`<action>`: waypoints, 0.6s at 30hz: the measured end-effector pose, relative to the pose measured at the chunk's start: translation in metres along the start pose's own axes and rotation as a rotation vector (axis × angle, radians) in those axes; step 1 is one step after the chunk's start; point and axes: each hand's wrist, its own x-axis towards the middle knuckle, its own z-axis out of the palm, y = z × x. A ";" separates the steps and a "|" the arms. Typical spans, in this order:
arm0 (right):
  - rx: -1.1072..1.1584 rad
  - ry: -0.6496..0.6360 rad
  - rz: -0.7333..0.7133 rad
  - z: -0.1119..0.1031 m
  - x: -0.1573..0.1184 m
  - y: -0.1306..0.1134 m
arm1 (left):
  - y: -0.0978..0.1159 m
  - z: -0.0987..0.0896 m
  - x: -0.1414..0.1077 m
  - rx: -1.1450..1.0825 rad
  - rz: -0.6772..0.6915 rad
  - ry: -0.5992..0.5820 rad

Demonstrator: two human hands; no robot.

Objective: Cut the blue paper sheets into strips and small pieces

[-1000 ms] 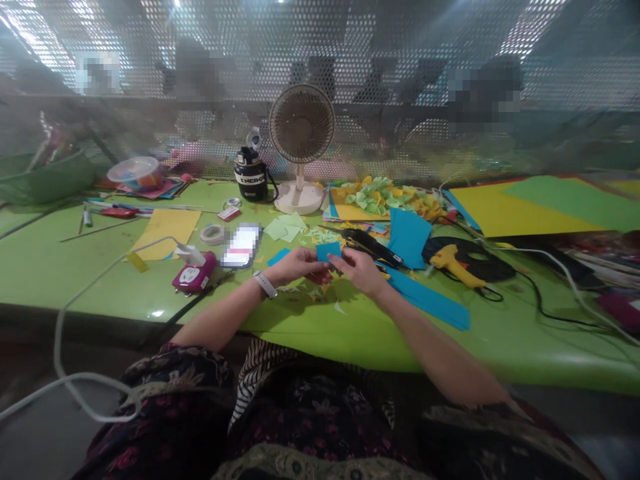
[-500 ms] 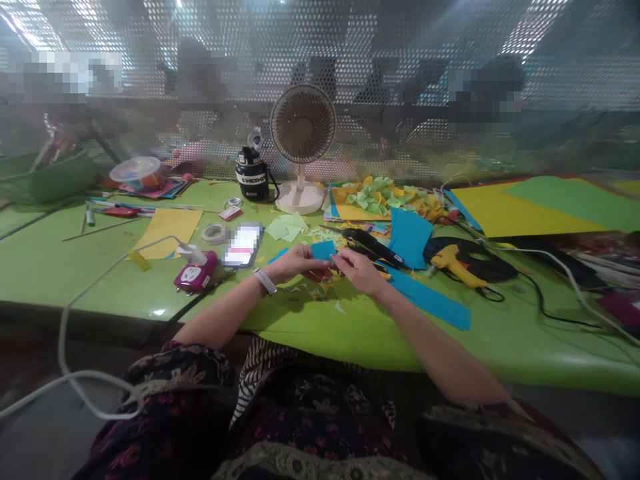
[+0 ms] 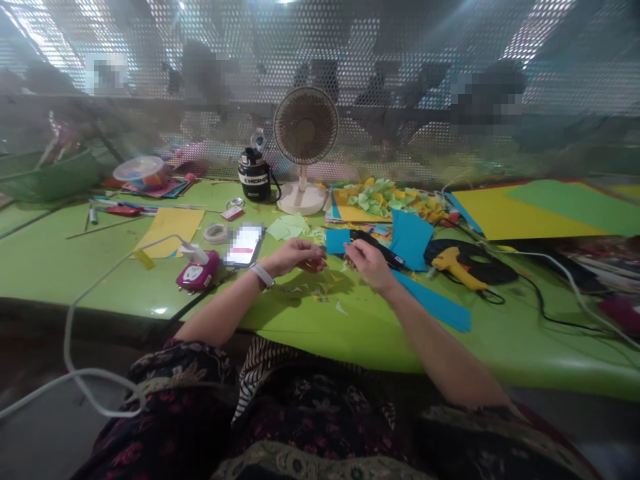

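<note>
My right hand [image 3: 369, 265] pinches a small blue paper piece [image 3: 338, 241] at its lower right corner, holding it up over the table. Just left of the paper is my left hand [image 3: 300, 257], its fingers loosely curled and slightly apart, with nothing visible in them. A white band circles the left wrist. Small green and yellow paper scraps [image 3: 320, 291] lie below the hands. Behind the right hand is a black tool [image 3: 385, 251], partly covered. A larger blue paper piece [image 3: 411, 239] and long blue strips [image 3: 437, 303] lie to the right.
A yellow glue gun [image 3: 457, 267] rests at right with its cord. A phone [image 3: 245, 244], a tape roll [image 3: 216, 233] and a purple power adapter [image 3: 199, 272] with a white cable are at left. Behind stand a fan [image 3: 306, 127] and a black bottle [image 3: 255, 176].
The blue paper has moved right and up, out of my left fingers, and stays in my right hand. My hands have parted slightly. The blue piece beside my left wrist no longer shows.
</note>
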 end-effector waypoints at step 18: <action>-0.743 -0.146 0.038 -0.035 0.008 0.015 | 0.001 0.004 0.005 -0.195 0.054 0.367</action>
